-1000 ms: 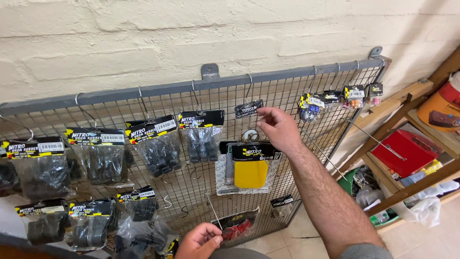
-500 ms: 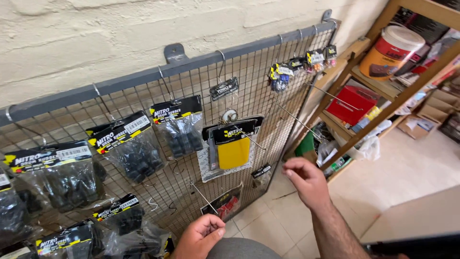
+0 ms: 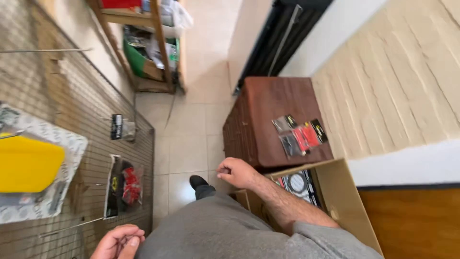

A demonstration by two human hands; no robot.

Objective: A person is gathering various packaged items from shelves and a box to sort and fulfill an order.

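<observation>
1. The right hand (image 3: 237, 172) hangs in the air over the tiled floor (image 3: 189, 144), fingers curled in loosely; nothing shows inside it, and whether it pinches something small I cannot tell.
2. The left hand (image 3: 117, 241) sits at the bottom edge of the view, close to the wire grid panel (image 3: 96, 124), fingers folded in on themselves around something thin that is too small to make out.
3. Nearest the left hand, a clear packet with red parts (image 3: 125, 187) hangs on the grid, with a bare metal hook (image 3: 67, 228) sticking out just below it.
4. Higher on the grid hang a small black-carded packet (image 3: 120, 128) and, at the left edge, a blister pack with a yellow piece (image 3: 28, 165).
5. Beside the right forearm stands an open cardboard box (image 3: 335, 196) holding a carded item with a ring shape.
6. Beyond the box, a dark wooden cabinet (image 3: 273, 105) carries several small packets (image 3: 299, 134), black and red, lying close together near its far right corner.
7. Between the grid and the cabinet runs a strip of open floor, narrowed by the person's own leg and dark shoe (image 3: 197, 182).
8. At the far end stands a wooden shelf unit (image 3: 158, 43) crowded with goods; a painted brick wall (image 3: 397, 81) rises on the right.
</observation>
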